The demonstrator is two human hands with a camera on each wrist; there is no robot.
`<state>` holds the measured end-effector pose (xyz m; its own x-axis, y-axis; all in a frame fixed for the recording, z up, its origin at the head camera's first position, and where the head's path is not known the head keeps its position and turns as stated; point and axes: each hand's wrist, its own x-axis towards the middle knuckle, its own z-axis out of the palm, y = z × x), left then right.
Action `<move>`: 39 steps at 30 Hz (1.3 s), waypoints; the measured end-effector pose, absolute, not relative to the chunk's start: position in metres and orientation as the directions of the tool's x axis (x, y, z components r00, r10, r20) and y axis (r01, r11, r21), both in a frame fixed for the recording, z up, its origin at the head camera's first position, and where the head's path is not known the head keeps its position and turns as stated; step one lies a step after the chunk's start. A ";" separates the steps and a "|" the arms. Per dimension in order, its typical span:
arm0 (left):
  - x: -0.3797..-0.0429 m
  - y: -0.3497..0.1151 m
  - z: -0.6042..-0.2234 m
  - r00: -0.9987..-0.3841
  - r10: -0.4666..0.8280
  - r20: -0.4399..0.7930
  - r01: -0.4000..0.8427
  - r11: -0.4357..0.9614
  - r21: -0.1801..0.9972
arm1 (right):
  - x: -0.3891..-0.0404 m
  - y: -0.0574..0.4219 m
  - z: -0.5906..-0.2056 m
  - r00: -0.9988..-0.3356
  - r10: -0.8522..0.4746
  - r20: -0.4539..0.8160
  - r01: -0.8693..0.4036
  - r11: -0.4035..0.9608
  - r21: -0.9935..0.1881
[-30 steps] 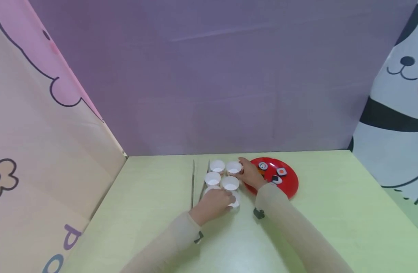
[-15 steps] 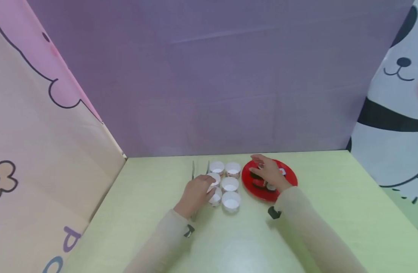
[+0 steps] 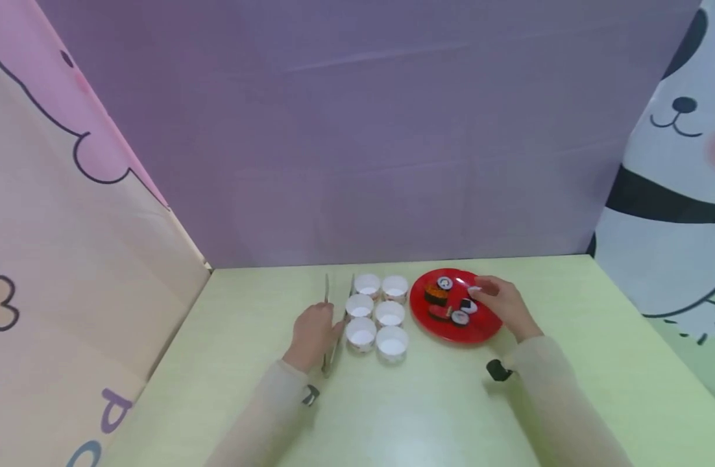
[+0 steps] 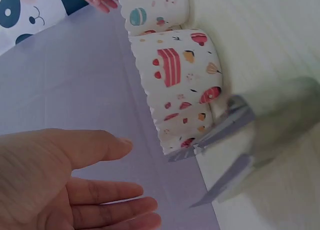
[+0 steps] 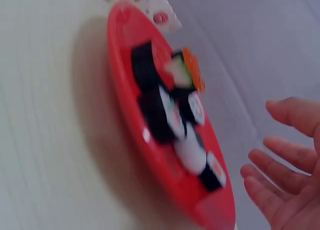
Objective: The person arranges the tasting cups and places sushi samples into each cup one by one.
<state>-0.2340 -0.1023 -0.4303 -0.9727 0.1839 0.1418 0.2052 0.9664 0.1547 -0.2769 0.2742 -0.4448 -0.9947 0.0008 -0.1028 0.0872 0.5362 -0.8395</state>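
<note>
My left hand (image 3: pixel 313 334) hovers over a pair of metal tongs (image 4: pixel 231 125), which lie with their ends apart beside the paper cups. Its fingers are extended and hold nothing in the left wrist view. Several white paper baking cups (image 3: pixel 391 344), printed with cakes and fruit, stand in two columns right of the tongs. Over the right side of a red plate (image 3: pixel 427 329) is my right hand (image 3: pixel 506 308), with loosely spread fingers and nothing between them. Several sushi pieces (image 5: pixel 162 115) lie on that plate, including rolls and an orange-topped piece (image 3: pixel 436 294).
The pale yellow table (image 3: pixel 404 415) extends in front of the cups and plate. A purple backdrop (image 3: pixel 357 143) rises behind its far edge. Printed panels stand at left and right, the right one (image 3: pixel 673 253) showing a panda.
My left hand has moved left from the front cups to the tongs. My right hand has left the back cup and crossed the plate to its right side.
</note>
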 end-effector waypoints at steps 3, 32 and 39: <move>-0.234 -0.109 -0.435 -0.979 0.157 0.134 0.176 0.973 0.149 | -0.273 0.286 -0.448 -0.993 0.025 -0.117 0.113 0.521 -0.846; -0.230 -0.107 -0.454 -0.993 0.001 -0.122 -0.020 0.985 0.172 | -0.257 0.314 -0.480 -0.980 0.087 -0.178 0.198 0.473 -0.859; -0.232 -0.102 -0.458 -0.989 0.013 -0.146 -0.014 0.983 0.182 | -0.255 0.313 -0.479 -0.984 0.088 -0.158 0.181 0.471 -0.863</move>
